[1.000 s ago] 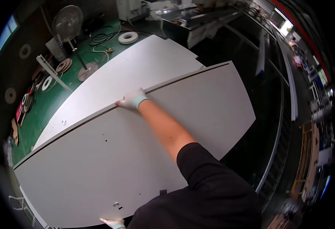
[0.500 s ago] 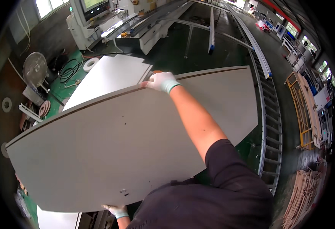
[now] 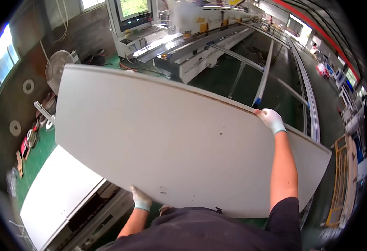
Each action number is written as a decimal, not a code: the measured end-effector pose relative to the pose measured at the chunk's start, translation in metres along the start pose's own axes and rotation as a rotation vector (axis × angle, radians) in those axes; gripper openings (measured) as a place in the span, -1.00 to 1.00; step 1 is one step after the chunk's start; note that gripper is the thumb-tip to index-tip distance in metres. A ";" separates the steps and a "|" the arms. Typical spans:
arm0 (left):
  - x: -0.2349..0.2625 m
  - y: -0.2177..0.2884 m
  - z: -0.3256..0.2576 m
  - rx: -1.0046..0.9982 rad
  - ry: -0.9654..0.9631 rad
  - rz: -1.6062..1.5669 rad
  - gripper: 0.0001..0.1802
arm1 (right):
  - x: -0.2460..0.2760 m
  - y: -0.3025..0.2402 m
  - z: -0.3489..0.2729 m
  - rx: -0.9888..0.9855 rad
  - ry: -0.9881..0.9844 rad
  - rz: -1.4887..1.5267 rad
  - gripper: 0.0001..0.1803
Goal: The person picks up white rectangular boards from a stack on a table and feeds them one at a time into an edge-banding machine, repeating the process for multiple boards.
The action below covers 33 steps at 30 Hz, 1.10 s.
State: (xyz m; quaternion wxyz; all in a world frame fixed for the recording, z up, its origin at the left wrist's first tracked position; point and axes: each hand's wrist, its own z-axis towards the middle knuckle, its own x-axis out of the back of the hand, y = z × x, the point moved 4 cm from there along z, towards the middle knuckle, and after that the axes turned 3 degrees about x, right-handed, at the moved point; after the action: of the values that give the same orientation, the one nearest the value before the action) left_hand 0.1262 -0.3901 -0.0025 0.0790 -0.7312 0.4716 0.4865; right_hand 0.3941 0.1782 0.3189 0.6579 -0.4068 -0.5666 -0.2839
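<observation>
I carry a large white board [image 3: 166, 134] flat in front of my chest, its brown far edge showing. My right hand [image 3: 270, 120], in a white glove, grips that far edge at the right of middle. My gloved left hand [image 3: 140, 199] holds the near edge from below, close to my body. The board has a few small drilled holes and dark specks on its face. It hides most of what lies under it.
Another white board [image 3: 56, 196] lies on a stack at lower left. A long grey machine line [image 3: 200, 46] with a monitor [image 3: 134, 8] runs ahead. A fan [image 3: 58, 67] and tape rolls sit at left. Roller rails [image 3: 304, 92] stretch along the right.
I have turned with the board away from the stack toward the machine line. The stack now sits at lower left. My right hand has shifted right along the far edge.
</observation>
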 end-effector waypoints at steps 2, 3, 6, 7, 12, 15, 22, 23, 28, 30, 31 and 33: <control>-0.026 -0.032 0.044 0.043 0.040 -0.034 -0.10 | 0.008 0.042 0.038 -0.032 0.052 0.023 -0.24; -0.040 -0.048 0.065 0.063 0.060 -0.050 -0.12 | 0.014 0.062 0.059 -0.043 0.068 0.027 -0.25; -0.081 -0.076 0.143 -0.009 -0.056 0.025 -0.12 | 0.014 0.096 0.131 -0.057 0.071 0.076 -0.24; -0.098 -0.082 0.168 -0.048 -0.112 0.051 -0.12 | 0.013 0.110 0.155 -0.051 0.090 0.073 -0.26; -0.190 -0.148 0.188 0.120 0.133 0.019 -0.13 | -0.006 0.219 0.222 -0.132 0.031 0.033 -0.28; -0.206 -0.171 0.225 0.089 0.194 0.102 -0.15 | -0.025 0.257 0.272 -0.106 0.004 0.090 -0.34; -0.320 -0.257 0.280 0.021 0.207 0.256 -0.26 | -0.040 0.344 0.407 -0.145 -0.070 0.183 -0.42; -0.321 -0.269 0.288 0.026 0.225 0.269 -0.25 | -0.044 0.360 0.418 -0.147 -0.104 0.206 -0.41; -0.318 -0.312 0.336 0.007 0.394 0.331 -0.28 | -0.067 0.404 0.473 -0.209 -0.209 0.188 -0.34; -0.334 -0.325 0.352 0.073 0.358 0.292 -0.35 | -0.072 0.419 0.487 -0.259 -0.178 0.082 -0.31; -0.342 -0.332 0.356 0.093 0.352 0.273 -0.38 | -0.072 0.428 0.496 -0.303 -0.147 -0.016 -0.28; -0.364 -0.347 0.368 0.139 0.338 0.235 -0.42 | -0.077 0.453 0.506 -0.296 -0.148 -0.030 -0.26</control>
State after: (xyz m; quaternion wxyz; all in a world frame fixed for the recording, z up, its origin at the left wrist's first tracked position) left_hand 0.1280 0.2330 -0.0244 -0.0082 -0.7352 0.5924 0.3294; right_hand 0.4961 0.8353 0.1608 0.5432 -0.5106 -0.5714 -0.3432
